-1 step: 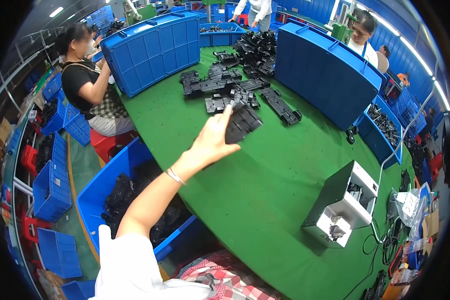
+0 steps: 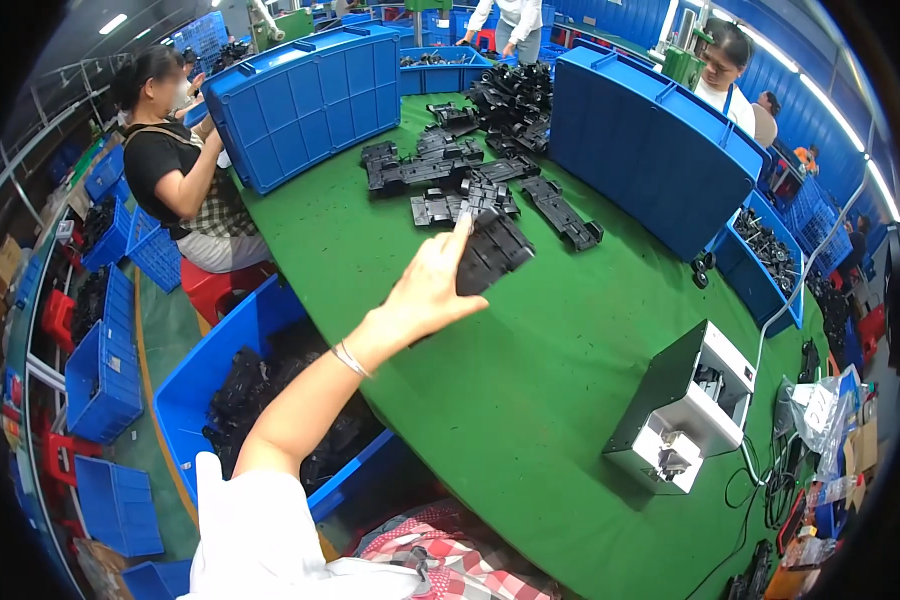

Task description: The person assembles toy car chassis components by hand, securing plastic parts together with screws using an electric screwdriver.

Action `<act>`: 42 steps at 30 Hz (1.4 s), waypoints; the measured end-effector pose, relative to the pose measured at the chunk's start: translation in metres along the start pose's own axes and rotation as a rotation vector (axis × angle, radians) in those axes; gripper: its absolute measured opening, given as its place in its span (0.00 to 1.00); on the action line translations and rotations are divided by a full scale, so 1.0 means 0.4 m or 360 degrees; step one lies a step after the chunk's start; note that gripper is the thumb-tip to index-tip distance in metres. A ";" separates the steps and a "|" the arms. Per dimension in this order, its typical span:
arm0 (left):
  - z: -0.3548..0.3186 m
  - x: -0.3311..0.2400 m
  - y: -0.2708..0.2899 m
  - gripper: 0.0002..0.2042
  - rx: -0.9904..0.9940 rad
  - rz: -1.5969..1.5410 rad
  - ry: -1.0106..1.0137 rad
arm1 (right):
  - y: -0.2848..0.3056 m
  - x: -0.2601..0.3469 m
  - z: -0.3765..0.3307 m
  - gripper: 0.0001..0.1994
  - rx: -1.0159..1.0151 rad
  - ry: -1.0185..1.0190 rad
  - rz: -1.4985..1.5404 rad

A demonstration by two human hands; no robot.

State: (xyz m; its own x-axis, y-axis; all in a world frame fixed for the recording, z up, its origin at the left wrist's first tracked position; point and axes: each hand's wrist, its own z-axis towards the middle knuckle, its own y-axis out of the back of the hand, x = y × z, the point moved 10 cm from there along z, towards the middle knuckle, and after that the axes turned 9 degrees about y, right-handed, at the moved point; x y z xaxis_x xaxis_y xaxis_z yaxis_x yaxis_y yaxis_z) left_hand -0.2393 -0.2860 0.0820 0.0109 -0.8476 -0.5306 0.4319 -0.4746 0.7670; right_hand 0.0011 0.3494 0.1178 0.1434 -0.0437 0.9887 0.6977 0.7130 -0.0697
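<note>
My left hand reaches out over the green table with its arm coming from the lower left. Its fingers and thumb grip a black plastic toy-car chassis, held tilted above the cloth. Part of the chassis is hidden behind the fingers. Just beyond it, more black chassis lie scattered flat, and one long chassis rests to their right. A taller heap of black parts stands farther back. My right hand is not in view.
Two blue crates stand on edge, one left and one right. A silver-and-black machine sits at right with cables. Below the table's left edge is a blue bin of black parts. Co-workers sit at left and far right.
My left hand has shifted slightly to the right with the chassis, which has turned a little. The things on the table have stayed where they were.
</note>
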 end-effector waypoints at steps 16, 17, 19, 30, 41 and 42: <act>-0.246 -0.238 -0.198 0.31 0.1646 -0.3093 0.0778 | -0.532 -0.028 0.003 0.20 0.0920 0.0360 0.0487; -0.255 -0.251 -0.205 0.30 0.1762 -0.3312 0.0818 | -0.546 -0.027 0.006 0.20 0.0927 0.0344 0.0514; -0.263 -0.271 -0.230 0.29 0.1829 -0.3325 0.0816 | -0.555 -0.020 0.018 0.19 0.0924 0.0304 0.0602; -0.348 -0.284 -0.371 0.33 0.1894 -0.3146 0.1205 | -0.575 0.052 0.032 0.16 0.0434 0.0896 0.0819; -0.424 -0.297 -0.420 0.15 0.1750 -0.2321 0.1230 | -0.693 0.058 -0.051 0.17 0.0640 0.1223 0.0504; -0.428 -0.299 -0.430 0.14 0.1685 -0.2375 0.1181 | -0.704 0.049 -0.057 0.17 0.0655 0.1249 0.0351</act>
State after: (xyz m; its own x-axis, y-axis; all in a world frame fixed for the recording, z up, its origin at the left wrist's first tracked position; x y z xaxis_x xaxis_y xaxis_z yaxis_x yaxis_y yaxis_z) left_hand -0.1605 -0.0624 -0.0483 0.6418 0.4064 -0.6504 -0.1622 -0.7570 -0.6330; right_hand -0.1766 0.1317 0.1538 0.7851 -0.2328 0.5740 0.3139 0.9484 -0.0448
